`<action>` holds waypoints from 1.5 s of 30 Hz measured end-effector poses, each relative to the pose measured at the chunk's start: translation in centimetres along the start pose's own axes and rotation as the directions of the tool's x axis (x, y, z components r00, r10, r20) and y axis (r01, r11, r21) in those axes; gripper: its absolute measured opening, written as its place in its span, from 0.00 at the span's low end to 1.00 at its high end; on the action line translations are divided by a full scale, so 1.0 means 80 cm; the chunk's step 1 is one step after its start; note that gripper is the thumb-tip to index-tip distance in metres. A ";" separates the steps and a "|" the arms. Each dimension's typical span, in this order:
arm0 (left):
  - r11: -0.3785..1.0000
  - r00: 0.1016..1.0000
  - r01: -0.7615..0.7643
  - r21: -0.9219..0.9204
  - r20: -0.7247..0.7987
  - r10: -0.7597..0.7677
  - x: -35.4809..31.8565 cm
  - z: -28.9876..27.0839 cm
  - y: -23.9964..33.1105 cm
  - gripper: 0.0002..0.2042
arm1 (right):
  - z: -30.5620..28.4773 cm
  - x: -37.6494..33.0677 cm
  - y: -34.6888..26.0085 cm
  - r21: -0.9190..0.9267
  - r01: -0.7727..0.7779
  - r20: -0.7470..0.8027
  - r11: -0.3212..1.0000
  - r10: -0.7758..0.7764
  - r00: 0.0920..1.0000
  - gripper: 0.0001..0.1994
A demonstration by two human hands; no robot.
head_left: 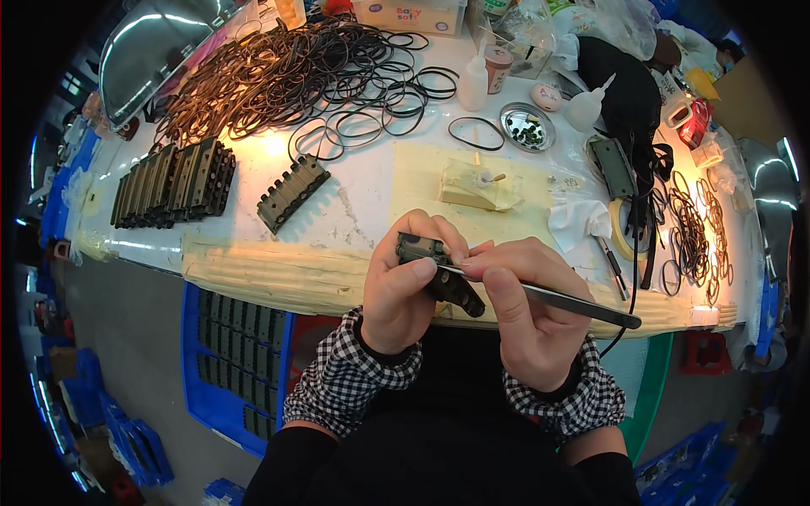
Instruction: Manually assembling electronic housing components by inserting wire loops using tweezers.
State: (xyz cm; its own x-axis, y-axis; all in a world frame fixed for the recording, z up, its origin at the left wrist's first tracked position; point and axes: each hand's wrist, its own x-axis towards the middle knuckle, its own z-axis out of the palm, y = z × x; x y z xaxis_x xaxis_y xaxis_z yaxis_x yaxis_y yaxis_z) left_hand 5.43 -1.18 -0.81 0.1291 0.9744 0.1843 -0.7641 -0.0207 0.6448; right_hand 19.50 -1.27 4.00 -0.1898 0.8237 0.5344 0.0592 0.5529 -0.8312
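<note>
My left hand (403,291) grips a small dark green toothed part (426,257) just above the near table edge. My right hand (527,308) pinches a pair of metal tweezers (557,301), whose tips meet the part between my two thumbs. The tweezers' long end points right. Both wrists wear checked cuffs. On the cream mat (422,181) behind the hands stands a small beige block (474,187) with a peg.
A pile of black rubber rings (329,67) covers the back of the white table (354,215). A row of green toothed parts (173,185) lies left, one part (291,192) apart. Squeeze bottles (472,84), a metal dish (527,126), tape roll (623,228), more rings (696,232) right. Blue crate (236,354) below.
</note>
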 end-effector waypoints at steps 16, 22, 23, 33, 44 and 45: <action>0.891 0.960 0.264 -0.370 0.195 -0.203 0.004 -0.019 0.004 0.11 | -0.022 -0.012 -0.004 0.238 -0.109 -0.088 0.965 0.133 0.987 0.10; 0.882 0.960 0.272 -0.385 0.176 -0.219 0.002 -0.019 0.005 0.11 | -0.020 -0.012 0.000 0.191 -0.105 -0.091 0.976 0.124 0.988 0.10; 0.882 0.960 0.272 -0.386 0.178 -0.218 0.001 -0.020 0.005 0.11 | -0.021 -0.011 0.001 0.180 -0.102 -0.090 0.978 0.119 0.989 0.10; 0.830 0.937 0.327 -0.452 0.268 -0.223 0.005 -0.024 0.000 0.10 | -0.038 0.030 0.038 -0.421 0.005 -0.113 0.907 -0.058 0.992 0.05; 0.796 0.924 0.359 -0.487 0.306 -0.230 0.007 -0.028 -0.001 0.10 | -0.038 0.052 0.077 -0.631 0.167 0.018 0.757 -0.201 0.979 0.07; 0.797 0.925 0.358 -0.485 0.303 -0.231 0.007 -0.029 -0.001 0.10 | -0.037 0.053 0.077 -0.629 0.164 0.018 0.760 -0.197 0.980 0.07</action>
State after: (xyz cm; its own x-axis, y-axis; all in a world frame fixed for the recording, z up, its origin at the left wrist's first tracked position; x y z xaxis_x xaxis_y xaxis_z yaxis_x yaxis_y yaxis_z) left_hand 4.10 -0.11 -2.43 0.4876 0.8376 0.2463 -0.8698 0.4416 0.2201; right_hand 22.00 5.96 1.60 -0.2153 0.6965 0.6845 0.6299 0.6347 -0.4477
